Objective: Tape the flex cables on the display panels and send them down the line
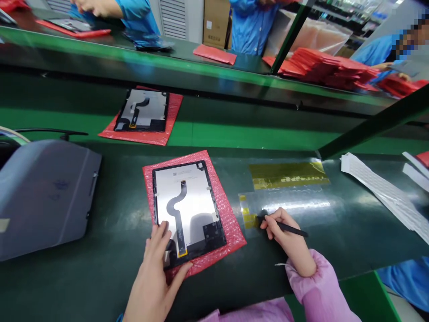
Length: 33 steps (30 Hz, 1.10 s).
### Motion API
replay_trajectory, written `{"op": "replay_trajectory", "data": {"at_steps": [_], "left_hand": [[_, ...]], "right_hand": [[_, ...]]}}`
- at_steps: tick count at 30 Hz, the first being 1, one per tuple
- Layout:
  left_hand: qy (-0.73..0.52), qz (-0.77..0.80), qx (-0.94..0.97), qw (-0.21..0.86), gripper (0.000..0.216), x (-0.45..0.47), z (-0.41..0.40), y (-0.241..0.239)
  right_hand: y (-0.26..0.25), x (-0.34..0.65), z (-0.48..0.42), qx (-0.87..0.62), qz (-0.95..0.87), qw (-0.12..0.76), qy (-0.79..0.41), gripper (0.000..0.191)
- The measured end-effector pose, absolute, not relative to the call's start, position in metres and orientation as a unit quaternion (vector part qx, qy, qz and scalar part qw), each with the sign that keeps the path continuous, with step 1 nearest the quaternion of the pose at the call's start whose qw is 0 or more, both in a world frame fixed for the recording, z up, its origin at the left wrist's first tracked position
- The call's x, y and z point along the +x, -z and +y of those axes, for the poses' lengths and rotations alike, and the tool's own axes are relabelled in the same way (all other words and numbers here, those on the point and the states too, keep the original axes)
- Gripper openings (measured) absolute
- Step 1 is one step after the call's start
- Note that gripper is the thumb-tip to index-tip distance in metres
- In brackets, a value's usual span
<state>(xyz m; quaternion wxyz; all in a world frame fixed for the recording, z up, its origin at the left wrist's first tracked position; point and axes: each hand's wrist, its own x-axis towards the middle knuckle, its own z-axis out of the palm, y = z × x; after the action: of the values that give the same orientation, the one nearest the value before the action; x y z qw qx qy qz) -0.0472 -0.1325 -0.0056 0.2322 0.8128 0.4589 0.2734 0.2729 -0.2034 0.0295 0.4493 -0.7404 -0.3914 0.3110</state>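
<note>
The left hand (150, 273) has an open grip, with its fingers on the near left part of a flat screen (197, 201) and its thumb by the edge of the red bubble bag (232, 228) under it. The right hand (283, 232) has its grip closed around a thin black tool (293, 229), with the tip at some yellow bits (248, 220) on a clear sheet (284, 199). All this is on the dark green surface (110, 273). Farther back, a second screen (150, 112) lies on another red bag (175, 109)
</note>
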Motion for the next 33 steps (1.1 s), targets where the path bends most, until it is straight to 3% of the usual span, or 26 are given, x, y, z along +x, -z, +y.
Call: {"op": "replay_trajectory", "data": {"at_steps": [8, 15, 23, 33], "left_hand": [[-0.269, 0.442, 0.812, 0.272, 0.065, -0.048, -0.138, -0.009], [-0.169, 0.351, 0.892, 0.228, 0.053, -0.064, -0.123, -0.025], [-0.172, 0.347, 0.885, 0.258, 0.058, -0.070, -0.122, -0.014], [-0.170, 0.345, 0.883, 0.268, 0.045, -0.067, -0.119, -0.020]], "right_hand": [[-0.025, 0.248, -0.207, -0.617, -0.367, 0.567, -0.403, 0.037], [-0.025, 0.175, -0.193, -0.555, -0.420, 0.515, -0.501, 0.032], [-0.013, 0.145, -0.189, -0.579, -0.412, 0.470, -0.524, 0.029], [-0.019, 0.135, -0.188, -0.601, -0.418, 0.445, -0.516, 0.026]]}}
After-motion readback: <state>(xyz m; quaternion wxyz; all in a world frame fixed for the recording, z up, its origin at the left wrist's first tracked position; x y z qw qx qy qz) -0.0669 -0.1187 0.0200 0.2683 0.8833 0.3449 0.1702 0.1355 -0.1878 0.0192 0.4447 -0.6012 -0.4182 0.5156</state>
